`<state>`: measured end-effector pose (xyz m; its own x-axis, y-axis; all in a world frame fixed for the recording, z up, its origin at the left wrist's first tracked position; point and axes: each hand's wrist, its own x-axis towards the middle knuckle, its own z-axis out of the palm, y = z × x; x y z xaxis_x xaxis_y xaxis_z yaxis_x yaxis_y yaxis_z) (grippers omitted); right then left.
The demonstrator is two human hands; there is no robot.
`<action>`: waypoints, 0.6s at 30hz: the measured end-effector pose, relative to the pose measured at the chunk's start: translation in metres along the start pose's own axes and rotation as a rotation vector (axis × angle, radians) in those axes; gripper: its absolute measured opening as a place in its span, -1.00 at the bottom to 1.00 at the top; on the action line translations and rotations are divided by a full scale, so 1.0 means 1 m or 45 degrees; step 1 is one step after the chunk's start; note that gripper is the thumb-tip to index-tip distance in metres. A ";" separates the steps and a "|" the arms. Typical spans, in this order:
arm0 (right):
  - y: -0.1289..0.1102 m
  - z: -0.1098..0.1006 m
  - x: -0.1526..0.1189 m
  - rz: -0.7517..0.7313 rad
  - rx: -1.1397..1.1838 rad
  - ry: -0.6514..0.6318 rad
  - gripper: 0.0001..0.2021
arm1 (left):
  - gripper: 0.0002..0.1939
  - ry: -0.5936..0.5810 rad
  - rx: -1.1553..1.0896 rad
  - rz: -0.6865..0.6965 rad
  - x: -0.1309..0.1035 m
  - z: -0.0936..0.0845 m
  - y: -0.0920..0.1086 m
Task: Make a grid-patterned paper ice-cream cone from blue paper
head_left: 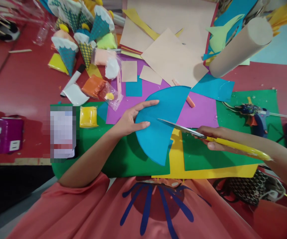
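A rounded sheet of blue craft paper (158, 99), straight along its right side with a small notch low on that side, is held above the table. My left hand (135, 118) grips its left edge, thumb and index finger lying on top and the other fingers hidden beneath. My right hand (214, 136) is closed on a pair of scissors (238, 147) with yellow handles. Their metal blades point left over the paper, the tip near its middle. Whether a second blade is under the sheet, I cannot tell.
Green sheets (103, 156) and a yellow sheet (208, 172) cover the front. A glue gun (259, 116) lies right, a phone (62, 132) left. Behind are yellow clay (88, 117), a marker (72, 81), paper cones (67, 53), beige card (170, 56) and a beige tube (240, 46).
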<state>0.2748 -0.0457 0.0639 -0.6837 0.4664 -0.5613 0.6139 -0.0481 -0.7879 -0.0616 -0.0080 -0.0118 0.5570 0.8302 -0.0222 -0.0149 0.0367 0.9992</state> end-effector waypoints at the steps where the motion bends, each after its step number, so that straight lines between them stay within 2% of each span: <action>1: 0.000 0.000 0.000 0.022 -0.009 -0.032 -0.61 | -0.36 0.000 0.006 0.003 0.000 0.000 0.000; 4: 0.003 0.000 0.001 0.059 -0.024 -0.063 -0.60 | -0.37 0.006 0.018 0.009 0.000 0.001 0.002; 14: 0.017 0.004 -0.001 0.048 -0.018 0.019 -0.60 | -0.38 -0.034 0.017 0.029 0.000 0.001 0.003; 18: 0.014 0.006 0.000 0.026 -0.007 0.047 -0.56 | -0.36 -0.033 0.035 0.015 -0.001 0.002 0.004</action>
<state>0.2809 -0.0518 0.0512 -0.6558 0.4978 -0.5676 0.6301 -0.0534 -0.7747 -0.0606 -0.0092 -0.0078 0.5785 0.8156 -0.0102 0.0011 0.0117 0.9999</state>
